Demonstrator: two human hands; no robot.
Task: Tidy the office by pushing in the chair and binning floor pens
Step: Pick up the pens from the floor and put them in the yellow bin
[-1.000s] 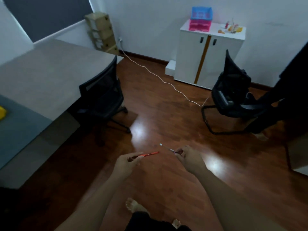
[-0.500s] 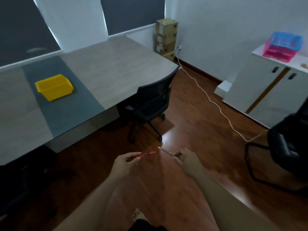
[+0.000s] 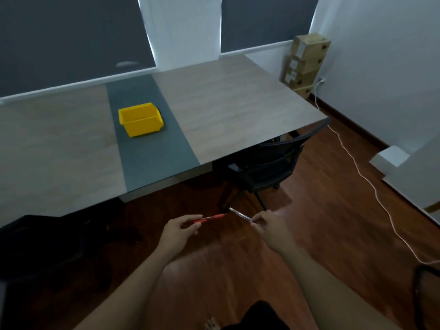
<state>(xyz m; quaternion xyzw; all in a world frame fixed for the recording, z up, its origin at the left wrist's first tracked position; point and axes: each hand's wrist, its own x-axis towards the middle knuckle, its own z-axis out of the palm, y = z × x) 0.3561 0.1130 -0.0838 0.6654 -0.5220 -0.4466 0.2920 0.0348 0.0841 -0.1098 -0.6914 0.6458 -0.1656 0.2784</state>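
Note:
My left hand (image 3: 179,232) pinches a red pen (image 3: 210,218) that points right. A clear pen with a white tip (image 3: 240,215) is held in my right hand (image 3: 273,231) and points up-left. The two pen tips nearly meet above the wooden floor. A yellow bin (image 3: 140,119) stands on the grey strip of the desk (image 3: 226,101), well beyond both hands. A black mesh office chair (image 3: 273,163) is tucked partly under the desk's right end, just past my hands.
A white cable (image 3: 362,177) runs across the floor at the right from the wall. Stacked cardboard boxes (image 3: 306,63) fill the far corner. A white cabinet (image 3: 419,177) stands at the right, a dark chair (image 3: 42,246) at the lower left, another chair frame (image 3: 426,289) at the lower right.
The view has swung left: the desk and yellow bin now fill the middle, and the cabinet and second chair have slid off to the right. Both hands still hold their pens in the same pose.

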